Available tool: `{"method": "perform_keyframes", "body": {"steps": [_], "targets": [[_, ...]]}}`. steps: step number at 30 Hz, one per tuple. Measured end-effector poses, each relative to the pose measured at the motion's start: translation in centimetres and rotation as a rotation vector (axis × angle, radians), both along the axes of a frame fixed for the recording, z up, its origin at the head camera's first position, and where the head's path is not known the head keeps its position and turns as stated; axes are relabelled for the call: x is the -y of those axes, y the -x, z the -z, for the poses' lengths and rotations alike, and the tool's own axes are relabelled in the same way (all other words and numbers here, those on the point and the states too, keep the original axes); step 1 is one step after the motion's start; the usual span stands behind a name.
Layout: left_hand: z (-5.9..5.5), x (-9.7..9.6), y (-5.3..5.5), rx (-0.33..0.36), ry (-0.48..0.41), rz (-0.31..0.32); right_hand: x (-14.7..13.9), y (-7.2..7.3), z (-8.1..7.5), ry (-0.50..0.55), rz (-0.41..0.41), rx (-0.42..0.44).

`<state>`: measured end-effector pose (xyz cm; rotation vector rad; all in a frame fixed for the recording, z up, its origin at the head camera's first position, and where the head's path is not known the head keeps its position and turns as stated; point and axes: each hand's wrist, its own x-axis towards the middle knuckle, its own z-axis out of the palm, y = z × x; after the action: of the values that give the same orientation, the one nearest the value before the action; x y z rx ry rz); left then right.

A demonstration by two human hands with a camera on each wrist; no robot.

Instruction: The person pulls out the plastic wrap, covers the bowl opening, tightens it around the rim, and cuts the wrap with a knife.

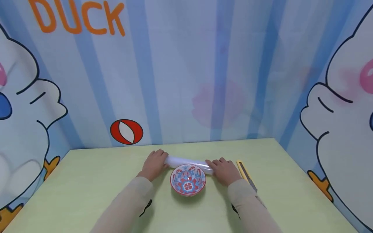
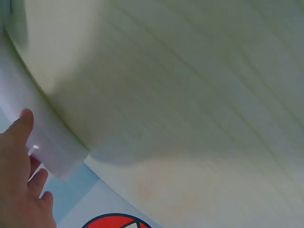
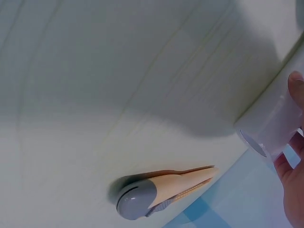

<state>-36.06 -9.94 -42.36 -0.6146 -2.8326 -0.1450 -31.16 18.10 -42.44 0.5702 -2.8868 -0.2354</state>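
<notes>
I see left hand point(image 1: 155, 164) and right hand point(image 1: 225, 170), fingers part-curled, gripping opposite ends of the white roll point(image 1: 185, 160), long axis near nine-to-three, right end just past three, lying at twelve o'clock from the patterned bowl point(image 1: 187, 181)

The roll point(image 1: 177, 161) is whitish, the bowl point(image 1: 188, 180) red-and-blue patterned.

Shows smooth, shiny plastic on the roll point(image 1: 183, 161), with a bright glint in the left wrist view. Looks like glazed ceramic on the bowl point(image 1: 188, 181), glossy inside. Appears as hard plastic on the cutter point(image 3: 166, 189), smooth and shiny at one end, ridged along an edge. Looks matt and faintly lined on the tabletop point(image 1: 87, 184), like soft, matt cloth on the sleeves point(image 1: 125, 204), and like lightly wrinkled fabric on the backdrop point(image 1: 180, 64).
</notes>
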Motion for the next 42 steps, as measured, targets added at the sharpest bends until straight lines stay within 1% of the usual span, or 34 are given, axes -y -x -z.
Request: {"method": "perform_keyframes", "body": {"steps": [2, 6, 8, 12, 17, 22, 26, 28, 30, 36, 39, 41, 42], "targets": [[-0.2, 0.0, -0.1, 0.007, 0.002, 0.005, -0.4, 0.1, -0.3, -0.002, -0.002, 0.014], [-0.3, 0.4, -0.3, 0.035, 0.02, 0.032, -0.8, 0.2, -0.7, 0.002, -0.005, 0.03], [-0.2, 0.8, -0.5, 0.042, 0.03, 0.048, -0.8, 0.1, -0.7, 0.001, -0.009, 0.034], [-0.4, 1.6, -1.0, 0.042, 0.037, 0.07, -0.5, 0.2, -0.6, 0.012, -0.019, 0.046], [-0.8, 2.0, -1.2, 0.067, 0.034, 0.076, -0.3, 0.4, -0.5, 0.004, -0.012, 0.054], [-1.4, 2.2, -1.1, 0.121, 0.003, 0.061, -0.1, 0.6, -0.7, -0.005, -0.018, 0.049], [-1.5, 2.5, -1.2, 0.135, -0.008, 0.053, 0.0, 0.5, -0.9, 0.009, -0.03, 0.067], [-1.4, 2.6, -1.3, 0.115, 0.003, 0.05, 0.1, 0.5, -0.8, 0.013, -0.031, 0.07], [-1.2, 2.6, -1.4, 0.078, 0.018, 0.055, 0.1, 0.6, -0.7, 0.015, -0.029, 0.069], [-0.7, 2.3, -1.7, -0.091, 0.101, 0.074, -0.1, 0.9, -0.2, 0.028, -0.032, 0.064], [-0.5, 2.2, -1.5, -0.153, 0.128, 0.056, -0.2, 1.1, -0.2, 0.048, -0.039, 0.073], [-0.4, 2.1, -1.4, -0.174, 0.115, 0.036, -0.2, 1.1, -0.3, 0.063, -0.035, 0.091], [-0.3, 2.1, -1.2, -0.174, 0.094, 0.021, -0.2, 1.2, -0.3, 0.073, -0.03, 0.104]]}}
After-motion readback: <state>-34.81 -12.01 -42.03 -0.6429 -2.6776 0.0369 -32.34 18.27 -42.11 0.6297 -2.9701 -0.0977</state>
